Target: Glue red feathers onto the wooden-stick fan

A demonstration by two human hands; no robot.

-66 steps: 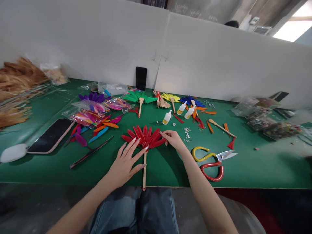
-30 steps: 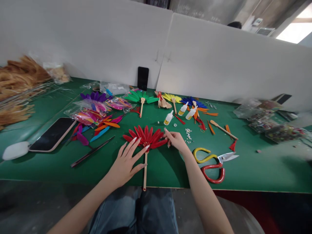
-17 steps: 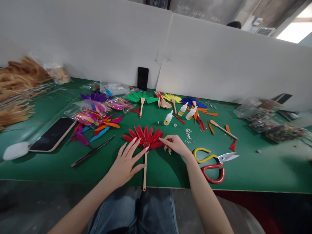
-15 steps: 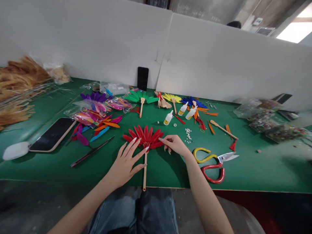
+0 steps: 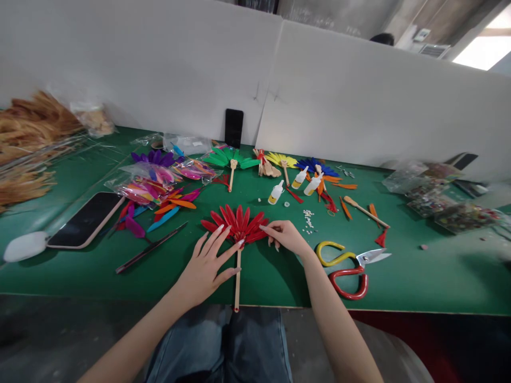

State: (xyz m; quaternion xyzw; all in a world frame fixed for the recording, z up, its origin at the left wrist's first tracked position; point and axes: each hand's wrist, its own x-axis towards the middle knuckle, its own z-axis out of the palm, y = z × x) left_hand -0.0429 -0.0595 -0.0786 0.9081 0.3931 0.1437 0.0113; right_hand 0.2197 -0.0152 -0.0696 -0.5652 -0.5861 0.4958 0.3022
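- Closest to me, a pair of blue jeans [image 5: 255, 340] under the near edge of the green table [image 5: 431, 282] – and the pale handle [image 5: 238, 279] of the red feather fan [image 5: 239, 219] reaches right to that edge.
- The fan itself lies flat in the middle, feathers spread away from me.
- Here's the left hand [image 5: 203, 272]: fingers spread wide, tips laid over the fan's left and centre, thumb at the handle.
- And the right hand [image 5: 290, 238], fingers curled, fingertips touching the outermost feather on the right – whether they pinch it, I can't tell.
- Scissors [image 5: 361, 260] rest just beyond that forearm, one loop yellow, one red, blades pointing right.
- Over on the left, a dark slim tool [image 5: 151, 248], and past it a phone [image 5: 87, 221] lying screen up.
- Small white beads [image 5: 308, 219] are scattered beyond the right hand.
- Three small white bottles [image 5: 275, 194] stand behind them; I catch yellow on the labels, but the print is too small to read.
- Further back, a row: green fan [image 5: 233, 160], yellow fan [image 5: 282, 161], blue fan [image 5: 315, 166].
- A black phone [image 5: 233, 128] leans upright against the white partition [image 5: 167, 69].
- Farthest off, the grey wall [image 5: 319, 18] carries pale marks like handwriting, illegible to me.
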